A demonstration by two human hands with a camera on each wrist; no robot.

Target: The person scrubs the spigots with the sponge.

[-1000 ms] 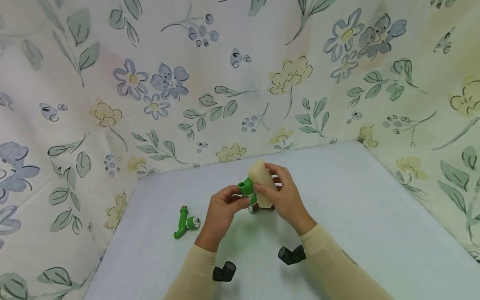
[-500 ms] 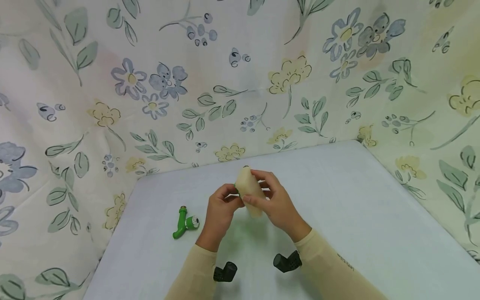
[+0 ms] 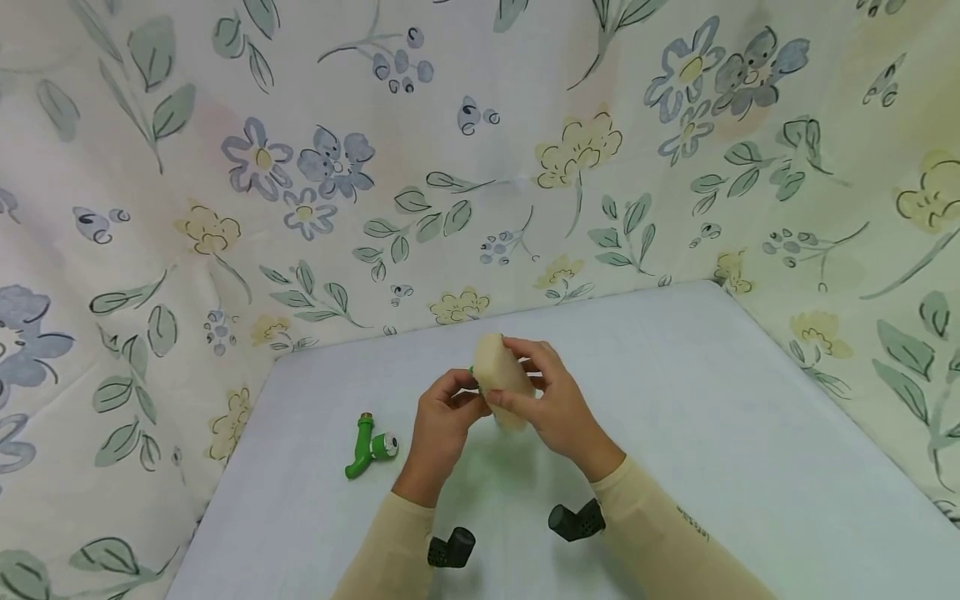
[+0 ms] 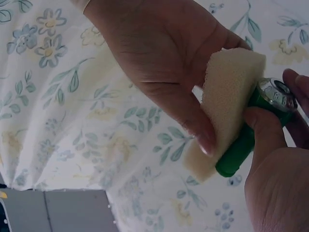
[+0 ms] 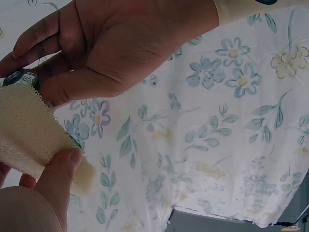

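Note:
My left hand grips a green faucet with a silvery knob at one end, its thumb lying along the body. Over the faucet my right hand holds a cream foam sponge, thumb on the near face and fingers around the far side. From the head view the sponge hides nearly all of the faucet. In the left wrist view the sponge lies flat along the faucet's side. The right wrist view shows the sponge's porous face in front, with the knob peeking past its upper edge.
A second green faucet with a white-rimmed knob lies on the white table, left of the hands. Floral cloth hangs behind the table and at both sides. Black camera mounts stick out from both wrists.
A second ago the green faucet showed beside the sponge; now the sponge covers it in the head view. My right hand has shifted left and slightly down with the sponge.

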